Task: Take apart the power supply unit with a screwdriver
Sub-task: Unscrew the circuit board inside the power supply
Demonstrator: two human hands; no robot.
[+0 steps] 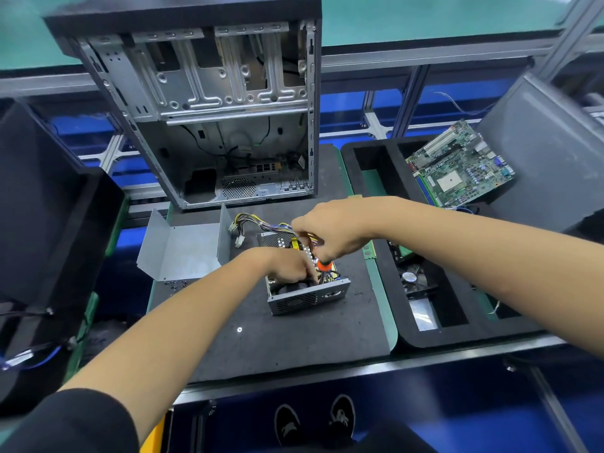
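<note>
Foam tray (397,317) sat at the right of the table (294,341), black and cut into compartments: a small fan (412,278) lay in a middle slot, something pale and shiny (423,313) in the one nearer the person, and a green motherboard (461,165) leaned tilted over the far compartments. Another dark bin (49,223) stood at the left edge, its contents not readable.

Centre stage, the power supply unit (307,291) rested on the dark mat with its lid off, perforated wall facing the person, and its bundle of coloured cables (258,222) trailing toward the far side. The right hand (333,235) was curled round the screwdriver (325,266), orange collar showing below the fist, shaft pointing down into the open box. The left hand (291,264) reached into the unit just beside the shaft, fingers bent down inside; whether they pinched anything I could not tell.

Left of the unit lay the bent grey cover (186,246), with a scatter of small screws (175,284) near its front edge. Behind stood the stripped computer case (209,103), side open. Beyond ran aluminium framing (408,57), blue panels and a green floor (425,14).
</note>
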